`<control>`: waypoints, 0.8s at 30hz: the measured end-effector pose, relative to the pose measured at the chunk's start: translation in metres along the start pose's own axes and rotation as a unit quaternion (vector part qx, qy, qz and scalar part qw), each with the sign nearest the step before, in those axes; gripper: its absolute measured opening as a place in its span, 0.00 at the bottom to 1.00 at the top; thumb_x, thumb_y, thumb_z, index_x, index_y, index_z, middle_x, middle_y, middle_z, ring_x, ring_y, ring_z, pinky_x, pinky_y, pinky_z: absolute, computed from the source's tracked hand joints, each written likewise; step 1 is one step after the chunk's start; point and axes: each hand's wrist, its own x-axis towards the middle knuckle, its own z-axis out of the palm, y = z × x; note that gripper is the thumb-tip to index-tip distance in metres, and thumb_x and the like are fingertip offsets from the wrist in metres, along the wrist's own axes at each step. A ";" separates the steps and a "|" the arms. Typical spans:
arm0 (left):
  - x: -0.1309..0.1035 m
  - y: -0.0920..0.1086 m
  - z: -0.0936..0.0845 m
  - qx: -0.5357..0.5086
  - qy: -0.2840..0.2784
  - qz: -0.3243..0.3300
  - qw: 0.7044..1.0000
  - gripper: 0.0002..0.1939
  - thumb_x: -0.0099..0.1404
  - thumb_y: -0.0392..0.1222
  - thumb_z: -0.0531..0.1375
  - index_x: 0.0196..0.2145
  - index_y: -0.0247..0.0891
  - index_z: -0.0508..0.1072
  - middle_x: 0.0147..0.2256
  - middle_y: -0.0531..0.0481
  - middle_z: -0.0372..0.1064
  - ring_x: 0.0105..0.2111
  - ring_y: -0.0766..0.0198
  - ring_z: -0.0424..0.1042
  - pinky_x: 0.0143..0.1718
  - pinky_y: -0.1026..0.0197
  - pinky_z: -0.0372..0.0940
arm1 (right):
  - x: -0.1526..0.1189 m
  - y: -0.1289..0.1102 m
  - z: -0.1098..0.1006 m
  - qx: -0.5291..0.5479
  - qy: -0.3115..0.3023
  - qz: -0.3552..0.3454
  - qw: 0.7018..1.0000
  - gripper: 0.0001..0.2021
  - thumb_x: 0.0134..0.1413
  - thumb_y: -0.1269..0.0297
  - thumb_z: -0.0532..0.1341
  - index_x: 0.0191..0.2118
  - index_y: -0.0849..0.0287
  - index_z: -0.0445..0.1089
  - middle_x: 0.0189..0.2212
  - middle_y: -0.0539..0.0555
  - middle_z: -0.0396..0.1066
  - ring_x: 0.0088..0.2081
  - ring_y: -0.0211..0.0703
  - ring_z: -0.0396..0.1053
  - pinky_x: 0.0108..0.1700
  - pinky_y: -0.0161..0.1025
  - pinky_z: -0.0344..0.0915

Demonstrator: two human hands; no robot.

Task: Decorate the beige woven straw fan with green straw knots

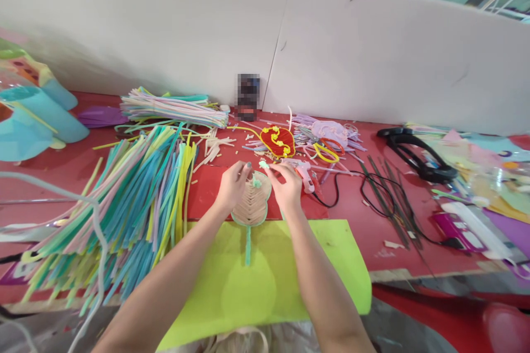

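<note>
A leaf-shaped fan (249, 207) in beige with a mint-green rim and stem lies on the red table, its stem over a yellow-green sheet (331, 265). A small mint-green piece sits near its top. My right hand (287, 185) pinches a small pale green piece (264, 165) above the fan's upper right. My left hand (234, 185) is at the fan's upper left, thumb and fingers brought together; whatever is between the fingertips is too small to make out. A pink glue gun (305, 177) lies just right of my right hand.
Loose pastel fuzzy stems (136, 198) cover the left side, with another bundle (174, 107) behind. Beyond the hands lie a red-and-yellow fan (278, 142) and scissors (326, 151). To the right are a black cable (375, 209), dark rods, black headphones (418, 154) and a power strip (476, 229).
</note>
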 end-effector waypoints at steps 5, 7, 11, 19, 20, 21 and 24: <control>-0.009 0.011 0.014 -0.147 0.000 -0.030 0.989 0.15 0.65 0.48 0.52 0.40 0.36 0.72 0.37 0.47 0.73 0.35 0.63 0.72 0.38 0.61 0.66 | -0.001 -0.001 -0.002 -0.132 -0.006 -0.139 0.981 0.09 0.57 0.68 0.58 0.42 0.54 0.73 0.33 0.54 0.72 0.38 0.42 0.67 0.46 0.42 0.64; -0.010 0.012 0.016 -0.186 0.008 -0.042 0.982 0.16 0.64 0.49 0.53 0.42 0.36 0.73 0.40 0.46 0.73 0.37 0.61 0.72 0.41 0.59 0.67 | -0.002 -0.002 0.001 -0.156 -0.004 -0.154 0.976 0.10 0.57 0.68 0.58 0.43 0.54 0.73 0.33 0.53 0.72 0.38 0.42 0.67 0.46 0.42 0.64; -0.007 0.008 0.013 -0.237 0.003 -0.065 0.969 0.16 0.61 0.48 0.58 0.42 0.35 0.74 0.41 0.46 0.74 0.40 0.59 0.72 0.44 0.56 0.67 | -0.004 -0.005 0.008 -0.174 0.003 -0.145 0.974 0.11 0.57 0.67 0.58 0.45 0.53 0.72 0.34 0.54 0.71 0.38 0.43 0.66 0.45 0.42 0.64; 0.001 0.001 0.004 -0.251 -0.002 -0.071 0.965 0.15 0.61 0.48 0.57 0.40 0.36 0.75 0.39 0.47 0.75 0.39 0.59 0.73 0.45 0.55 0.67 | -0.002 -0.011 0.003 -0.020 -0.009 -0.040 0.999 0.13 0.59 0.62 0.56 0.48 0.52 0.70 0.39 0.54 0.71 0.42 0.41 0.69 0.49 0.42 0.64; 0.001 0.000 0.005 -0.252 -0.007 -0.076 0.965 0.15 0.61 0.48 0.57 0.39 0.36 0.75 0.37 0.47 0.75 0.38 0.59 0.74 0.44 0.55 0.68 | 0.000 -0.011 0.002 0.012 -0.001 -0.005 1.000 0.13 0.59 0.61 0.56 0.47 0.53 0.70 0.40 0.54 0.72 0.42 0.42 0.69 0.49 0.43 0.65; 0.001 0.000 0.005 -0.253 -0.011 -0.082 0.964 0.14 0.61 0.48 0.57 0.39 0.36 0.75 0.36 0.47 0.75 0.37 0.59 0.74 0.44 0.55 0.68 | 0.002 -0.011 0.000 0.042 0.006 0.031 0.999 0.12 0.58 0.60 0.55 0.46 0.53 0.70 0.40 0.54 0.72 0.42 0.42 0.69 0.48 0.43 0.65; 0.002 0.000 0.007 -0.266 -0.023 -0.097 0.959 0.13 0.60 0.47 0.58 0.38 0.37 0.75 0.35 0.48 0.75 0.36 0.60 0.74 0.44 0.54 0.68 | 0.005 -0.009 0.001 0.133 -0.013 0.128 0.983 0.12 0.54 0.55 0.58 0.40 0.56 0.72 0.39 0.54 0.73 0.42 0.44 0.70 0.45 0.42 0.67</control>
